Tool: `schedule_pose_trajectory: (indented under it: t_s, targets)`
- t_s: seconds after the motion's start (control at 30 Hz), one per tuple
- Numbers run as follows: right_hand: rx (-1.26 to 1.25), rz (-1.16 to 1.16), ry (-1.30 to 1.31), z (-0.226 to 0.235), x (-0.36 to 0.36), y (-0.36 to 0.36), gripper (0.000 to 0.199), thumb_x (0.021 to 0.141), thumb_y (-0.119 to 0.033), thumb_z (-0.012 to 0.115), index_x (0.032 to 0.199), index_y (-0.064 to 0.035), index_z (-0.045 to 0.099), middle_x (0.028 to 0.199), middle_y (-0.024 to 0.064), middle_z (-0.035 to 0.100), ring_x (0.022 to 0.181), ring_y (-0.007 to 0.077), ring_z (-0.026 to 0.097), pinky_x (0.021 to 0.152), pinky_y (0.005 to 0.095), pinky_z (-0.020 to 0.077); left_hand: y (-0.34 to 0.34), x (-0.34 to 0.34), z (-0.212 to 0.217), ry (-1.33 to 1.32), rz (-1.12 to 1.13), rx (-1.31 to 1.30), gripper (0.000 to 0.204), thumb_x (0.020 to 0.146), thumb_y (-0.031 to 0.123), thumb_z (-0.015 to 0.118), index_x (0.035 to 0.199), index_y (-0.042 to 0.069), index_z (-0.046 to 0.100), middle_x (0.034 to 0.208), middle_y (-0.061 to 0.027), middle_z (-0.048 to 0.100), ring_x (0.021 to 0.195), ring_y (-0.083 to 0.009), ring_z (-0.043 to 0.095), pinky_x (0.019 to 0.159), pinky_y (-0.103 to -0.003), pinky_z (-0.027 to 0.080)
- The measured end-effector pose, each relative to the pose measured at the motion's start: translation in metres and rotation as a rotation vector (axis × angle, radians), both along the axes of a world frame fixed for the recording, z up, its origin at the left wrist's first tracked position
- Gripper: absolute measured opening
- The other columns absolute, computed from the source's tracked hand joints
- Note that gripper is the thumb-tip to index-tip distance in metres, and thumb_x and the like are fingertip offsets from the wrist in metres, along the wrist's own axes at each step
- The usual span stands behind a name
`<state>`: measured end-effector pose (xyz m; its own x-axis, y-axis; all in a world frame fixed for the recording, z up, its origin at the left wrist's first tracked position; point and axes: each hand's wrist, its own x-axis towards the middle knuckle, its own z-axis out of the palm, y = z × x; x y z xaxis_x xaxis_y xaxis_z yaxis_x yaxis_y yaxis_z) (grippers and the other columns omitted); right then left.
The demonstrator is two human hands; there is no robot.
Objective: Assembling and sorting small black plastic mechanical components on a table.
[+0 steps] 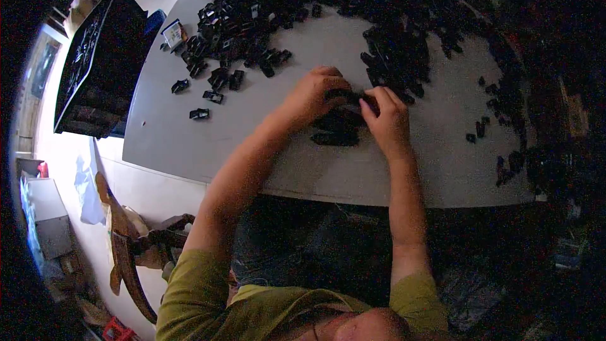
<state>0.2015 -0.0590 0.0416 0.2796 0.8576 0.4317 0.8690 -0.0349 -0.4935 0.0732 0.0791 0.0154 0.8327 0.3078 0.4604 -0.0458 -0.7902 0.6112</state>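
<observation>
My left hand and my right hand meet over the middle of a grey table. Between their fingertips they pinch a small black plastic part. Just below the hands lies a small heap of the same black parts. Both forearms come up from the lower edge, in olive-green short sleeves.
A large pile of black plastic parts covers the table's far left, another pile arcs along the far right. Loose parts lie at the left. A black crate stands left of the table. A wooden chair stands on the floor.
</observation>
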Motion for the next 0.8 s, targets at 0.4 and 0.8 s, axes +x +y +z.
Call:
schedule_pose_trajectory:
  t_s: [0.4, 0.8]
  targets:
    - [-0.013, -0.048, 0.087, -0.008, -0.001, 0.009, 0.026, 0.069, -0.005, 0.069, 0.08, -0.0033, 0.046, 0.071, 0.0081, 0.049, 0.06, 0.0188, 0.051, 0.055, 0.0294, 0.0419, -0.003, 0.001, -0.002, 0.038, -0.003, 0.002, 0.022, 0.069, 0.011, 0.065, 0.09, 0.004, 0.062, 0.089, -0.0132, 0.058, 0.089, -0.032, 0.053, 0.079, -0.038, 0.043]
    - [-0.044, 0.055, 0.269, -0.006, 0.006, 0.003, 0.021, 0.073, -0.004, 0.066, 0.092, -0.0025, 0.059, 0.079, 0.0041, 0.055, 0.064, 0.0123, 0.051, 0.057, 0.0244, 0.0421, -0.002, -0.002, 0.005, 0.12, -0.008, -0.157, 0.022, 0.068, 0.007, 0.065, 0.089, 0.004, 0.059, 0.089, -0.0137, 0.058, 0.087, -0.0331, 0.054, 0.076, -0.038, 0.045]
